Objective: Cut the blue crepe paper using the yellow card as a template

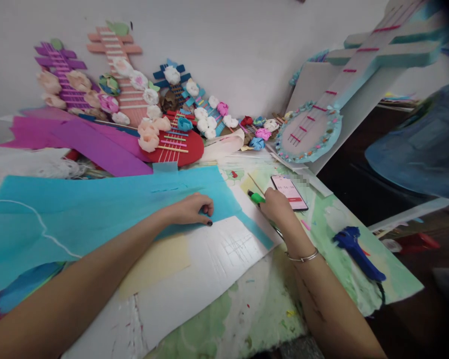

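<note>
My left hand [194, 208] rests on the right part of a sheet of turquoise crepe paper [108, 199]. Its fingers are loosely curled, the thumb stands apart from them, and nothing shows between them. Under the crepe paper lies a white board [209, 269] with scored lines and a pale yellow patch. Farther right, the fingers of my right hand [279, 205] are closed around a green tool with a black end [256, 197], whose exact kind I cannot make out. A thin stick [255, 183] also runs up to these fingers. A strip of turquoise paper [256, 230] lies between both hands.
A phone [290, 192] lies just beyond my right hand. A blue glue gun [359, 254] rests on the green-stained table [262, 304]. Several flower-decorated paper instruments [127, 89] lean against the wall. A larger pale blue one [314, 122] stands at right. Purple paper [101, 147] lies at left.
</note>
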Tool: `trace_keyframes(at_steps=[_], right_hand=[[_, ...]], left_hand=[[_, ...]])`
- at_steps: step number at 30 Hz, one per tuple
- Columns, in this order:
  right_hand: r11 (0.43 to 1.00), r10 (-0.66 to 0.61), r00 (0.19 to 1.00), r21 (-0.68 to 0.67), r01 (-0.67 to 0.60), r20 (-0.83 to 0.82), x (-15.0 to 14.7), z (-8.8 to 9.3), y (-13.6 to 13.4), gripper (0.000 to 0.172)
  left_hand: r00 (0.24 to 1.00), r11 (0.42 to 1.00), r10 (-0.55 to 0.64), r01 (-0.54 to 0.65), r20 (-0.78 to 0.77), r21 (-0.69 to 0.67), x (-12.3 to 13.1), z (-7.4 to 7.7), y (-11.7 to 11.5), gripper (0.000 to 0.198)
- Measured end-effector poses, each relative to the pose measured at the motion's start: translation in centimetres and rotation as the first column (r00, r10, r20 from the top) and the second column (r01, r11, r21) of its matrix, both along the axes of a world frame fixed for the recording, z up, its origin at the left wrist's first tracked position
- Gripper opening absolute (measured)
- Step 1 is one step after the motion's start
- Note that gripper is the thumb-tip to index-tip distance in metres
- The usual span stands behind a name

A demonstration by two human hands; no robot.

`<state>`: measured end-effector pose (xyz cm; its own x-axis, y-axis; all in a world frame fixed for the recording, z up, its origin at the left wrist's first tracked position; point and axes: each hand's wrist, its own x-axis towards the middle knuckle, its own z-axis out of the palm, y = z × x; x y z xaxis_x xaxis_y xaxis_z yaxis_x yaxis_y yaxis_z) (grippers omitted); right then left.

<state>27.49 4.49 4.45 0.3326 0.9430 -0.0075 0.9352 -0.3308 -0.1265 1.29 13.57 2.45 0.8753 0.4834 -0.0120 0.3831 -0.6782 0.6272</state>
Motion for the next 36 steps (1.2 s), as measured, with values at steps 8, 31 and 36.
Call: trace_keyframes(at_steps=[8,31,36], right_hand=[[0.999,-0.012,0.991,0.049,0.019,-0.134,0.1,0.4,0.3,0.012],[0.989,0.149,-0.044,0.15,-0.011,-0.988,-3.3,2.1,-0.5,0.023],[0.994,0.081,-0.221,0.095,-0.052,-0.972,-3.6,2.4,-0.8,0.018]], left_hand=[[0.996,0.99,0.09,-0.088,0.016,-0.11,0.0,0.0,0.1,0.031],[0.979,0.967,0.186,-0.168,0.083,-0.189,0.0,-0.7,0.6,0.037],[0.983,0.97,0.165,-0.147,0.08,-0.194,0.0,-0.9,0.7,0.036]])
